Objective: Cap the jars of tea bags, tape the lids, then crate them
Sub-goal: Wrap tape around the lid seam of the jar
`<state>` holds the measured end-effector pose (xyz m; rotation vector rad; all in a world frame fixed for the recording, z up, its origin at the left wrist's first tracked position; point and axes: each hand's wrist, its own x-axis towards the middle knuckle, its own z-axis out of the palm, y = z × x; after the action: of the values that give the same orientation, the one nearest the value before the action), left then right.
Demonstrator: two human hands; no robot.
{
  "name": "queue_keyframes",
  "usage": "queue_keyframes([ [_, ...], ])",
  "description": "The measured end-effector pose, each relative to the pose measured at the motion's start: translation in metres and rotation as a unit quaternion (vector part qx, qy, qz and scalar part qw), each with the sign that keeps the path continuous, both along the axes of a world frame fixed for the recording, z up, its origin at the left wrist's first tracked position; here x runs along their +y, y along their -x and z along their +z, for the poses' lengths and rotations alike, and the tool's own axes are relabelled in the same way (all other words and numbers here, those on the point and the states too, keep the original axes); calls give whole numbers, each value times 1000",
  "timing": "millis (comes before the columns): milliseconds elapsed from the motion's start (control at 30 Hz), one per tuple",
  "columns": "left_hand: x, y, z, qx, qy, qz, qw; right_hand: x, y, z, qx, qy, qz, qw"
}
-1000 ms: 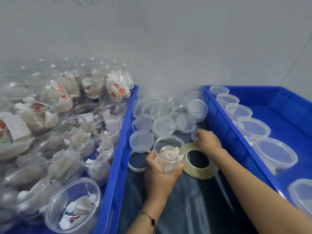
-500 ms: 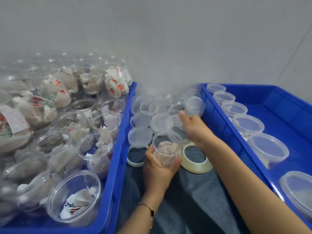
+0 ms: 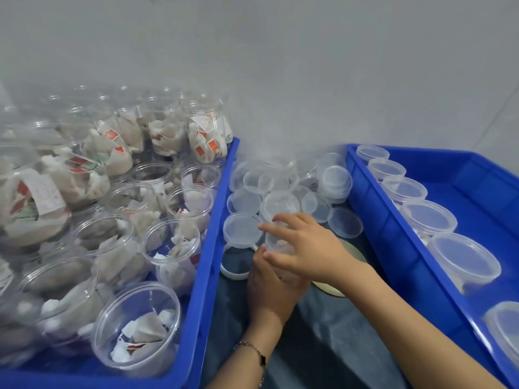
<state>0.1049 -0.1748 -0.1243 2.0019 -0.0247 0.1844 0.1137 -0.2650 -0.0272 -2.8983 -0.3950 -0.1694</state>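
Both hands work one jar point(image 3: 278, 248): left hand point(image 3: 271, 287) grips its body, right hand point(image 3: 306, 245) presses the lid with fingers spread. Better press evenly all around.

My arms are bare to the edge of view, no sleeves showing. On my left wrist I wear a thin gold-coloured chain bracelet point(image 3: 254, 350) with small dark clover-shaped charms. My fingers carry no rings.
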Motion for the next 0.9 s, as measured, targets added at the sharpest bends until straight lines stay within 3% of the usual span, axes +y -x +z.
queue_keyframes([
  [133, 0, -3, -5, -17, -69, 5, 997, 18, 5, -7, -6, 11, -112, 994],
  [200, 2, -2, -4, -42, -103, 10, 994, 35, 8, -5, 10, 66, -191, 979],
  [300, 4, 2, -1, -14, -25, 4, 1000, 49, 13, 14, 116, 151, -232, 954],
  [367, 4, 4, 0, 11, 5, -7, 1000, 46, 19, 32, 124, 122, -194, 965],
  [500, 1, 7, 4, -10, 20, 8, 1000, 29, 20, 59, -8, 61, -121, 991],
  [600, 1, 6, 4, -32, 17, 15, 999, 12, -3, 46, 106, 92, 16, 990],
  [667, 1, 5, 5, -15, 17, 8, 1000, 5, -9, 29, 165, 51, 32, 984],
  [767, 1, 2, 3, -7, -1, 6, 1000, 8, -11, 2, 83, -12, -41, 996],
  [900, 4, -2, -2, -41, -84, -17, 996, 36, -6, -11, -6, 53, -177, 983],
])
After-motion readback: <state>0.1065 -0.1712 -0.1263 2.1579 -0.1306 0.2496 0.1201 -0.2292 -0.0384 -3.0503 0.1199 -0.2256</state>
